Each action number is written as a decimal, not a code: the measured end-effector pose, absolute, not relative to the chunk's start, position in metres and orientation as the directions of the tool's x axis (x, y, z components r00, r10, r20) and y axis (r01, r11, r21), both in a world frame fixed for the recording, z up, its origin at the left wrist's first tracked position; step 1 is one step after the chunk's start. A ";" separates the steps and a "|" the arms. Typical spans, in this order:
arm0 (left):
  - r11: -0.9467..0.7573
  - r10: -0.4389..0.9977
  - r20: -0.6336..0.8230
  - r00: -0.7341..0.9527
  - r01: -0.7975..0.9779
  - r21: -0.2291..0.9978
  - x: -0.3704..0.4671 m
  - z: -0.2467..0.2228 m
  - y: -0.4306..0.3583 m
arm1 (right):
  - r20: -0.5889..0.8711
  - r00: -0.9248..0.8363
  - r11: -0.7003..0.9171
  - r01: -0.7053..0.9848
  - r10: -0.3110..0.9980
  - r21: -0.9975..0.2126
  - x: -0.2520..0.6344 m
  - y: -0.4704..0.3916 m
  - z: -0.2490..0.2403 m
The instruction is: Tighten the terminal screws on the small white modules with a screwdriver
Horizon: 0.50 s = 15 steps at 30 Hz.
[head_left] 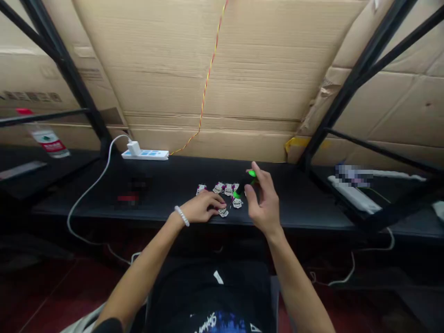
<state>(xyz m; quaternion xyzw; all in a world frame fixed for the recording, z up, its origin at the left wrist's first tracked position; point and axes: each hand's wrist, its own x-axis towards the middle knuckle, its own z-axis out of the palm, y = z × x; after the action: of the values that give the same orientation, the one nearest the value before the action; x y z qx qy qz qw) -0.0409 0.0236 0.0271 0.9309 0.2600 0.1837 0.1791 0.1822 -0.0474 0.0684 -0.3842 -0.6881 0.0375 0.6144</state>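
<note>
My left hand (203,206), wearing a pale bead bracelet (182,216), pinches a small white part (223,212) against the dark tabletop near its front edge. In my right hand (263,199) is a slim black screwdriver (236,194) with bright green ends. It slants down to the left, its thin tip close to that part; whether they touch cannot be made out. Several similar white pieces with purple bits, such as one (218,187) behind the left fingers and another (237,203) below the screwdriver, lie around both hands.
A white power strip (149,155) with a plugged-in charger (133,148) lies at the back left, its white cable (104,171) looping over the front edge. A red-yellow twisted wire (207,83) runs up the cardboard wall. Black metal frames (343,101) flank the table; a bottle (50,140) lies left.
</note>
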 end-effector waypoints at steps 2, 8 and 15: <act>-0.805 0.542 0.250 0.802 0.410 0.428 -0.041 0.027 0.024 | 0.807 0.008 0.722 0.441 0.591 -0.533 0.182 -0.048 0.069; -0.798 0.554 0.245 0.796 0.423 0.429 -0.041 0.027 0.023 | 0.864 0.081 0.686 0.573 0.497 -0.448 0.180 -0.047 0.071; -0.799 0.550 0.235 0.801 0.424 0.426 -0.041 0.029 0.023 | 0.820 0.009 0.722 0.469 0.572 -0.508 0.182 -0.048 0.069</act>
<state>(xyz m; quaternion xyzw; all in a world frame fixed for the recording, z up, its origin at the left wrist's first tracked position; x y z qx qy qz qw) -0.0408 0.0228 0.0289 0.9320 0.2613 0.1761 0.1791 0.1815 -0.0476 0.0686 -0.3704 -0.7026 0.0422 0.6061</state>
